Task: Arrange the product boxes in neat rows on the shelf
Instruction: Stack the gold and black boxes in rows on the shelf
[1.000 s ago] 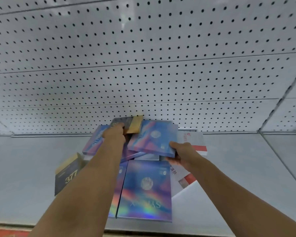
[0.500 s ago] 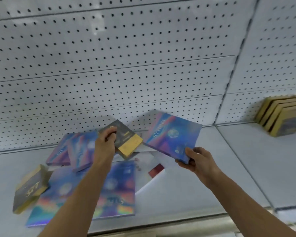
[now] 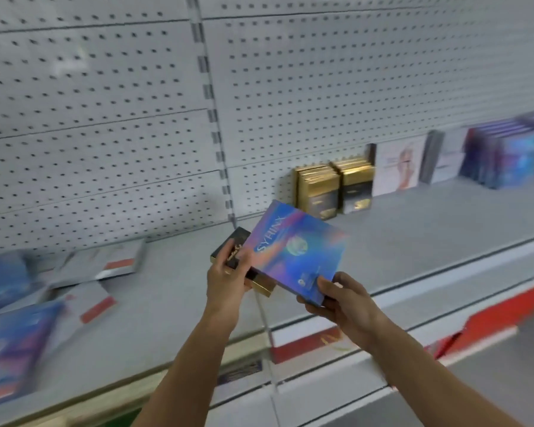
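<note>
Head view: left hand (image 3: 225,280) grips one black-gold box (image 3: 240,241); right hand (image 3: 341,298) pinches one iridescent box (image 3: 296,248). Two gold stacks (image 3: 333,189) stand on shelf (image 3: 413,229).

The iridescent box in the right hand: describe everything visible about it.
The iridescent box is flat and rectangular, its glossy face shading from pink and purple to blue, with the lettering SYHINX along one edge and a round globe-like emblem at the middle. It looks like printed card. It is held above the shelf, tilted, one corner toward the pegboard. The right hand pinches its near corner. Its left edge overlaps the black-and-gold box held in the left hand.
</note>
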`<state>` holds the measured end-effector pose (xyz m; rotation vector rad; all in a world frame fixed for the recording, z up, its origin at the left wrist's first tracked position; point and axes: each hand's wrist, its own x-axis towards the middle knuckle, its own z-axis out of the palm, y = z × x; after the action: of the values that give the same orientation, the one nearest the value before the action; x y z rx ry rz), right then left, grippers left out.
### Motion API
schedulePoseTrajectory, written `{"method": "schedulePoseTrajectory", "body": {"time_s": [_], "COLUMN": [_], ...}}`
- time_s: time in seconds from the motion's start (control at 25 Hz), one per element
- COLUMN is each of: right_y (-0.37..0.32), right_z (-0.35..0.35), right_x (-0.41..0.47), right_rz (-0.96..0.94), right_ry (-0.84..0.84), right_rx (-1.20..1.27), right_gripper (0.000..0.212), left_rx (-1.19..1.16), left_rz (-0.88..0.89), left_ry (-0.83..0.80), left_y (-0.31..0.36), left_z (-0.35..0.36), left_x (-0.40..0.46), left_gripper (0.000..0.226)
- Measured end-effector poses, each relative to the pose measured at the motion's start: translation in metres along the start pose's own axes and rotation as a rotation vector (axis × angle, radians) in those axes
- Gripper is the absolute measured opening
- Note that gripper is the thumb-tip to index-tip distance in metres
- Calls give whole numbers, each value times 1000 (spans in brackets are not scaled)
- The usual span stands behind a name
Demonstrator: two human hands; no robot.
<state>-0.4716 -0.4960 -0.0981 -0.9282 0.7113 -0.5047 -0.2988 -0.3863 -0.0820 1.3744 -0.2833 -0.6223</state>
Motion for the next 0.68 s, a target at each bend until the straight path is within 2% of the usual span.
{"method": "schedulePoseTrajectory", "body": {"time_s": [0.2,0.44,0.56,0.68], "right_y": [-36,-91,-121,-159], "right_z": [-104,-192,-232,-263], "right_x": [-16,6,21,45], "right_rz": [81,-11,-37,-19], "right_ry": [47,189,199,133], "right_rx": [-60,-20,-167,-355], "right_gripper": [24,24,26,35], "left_rx": [-13,137,166,228], "left_rz": [-53,-54,-75,-64], "left_ry": [-72,-278,-338,-429], "left_y": [-23,-24,-29,-35], "left_z": [95,171,211,259], "left_x": [-16,7,24,46], "left_gripper": [52,48,44,44]}}
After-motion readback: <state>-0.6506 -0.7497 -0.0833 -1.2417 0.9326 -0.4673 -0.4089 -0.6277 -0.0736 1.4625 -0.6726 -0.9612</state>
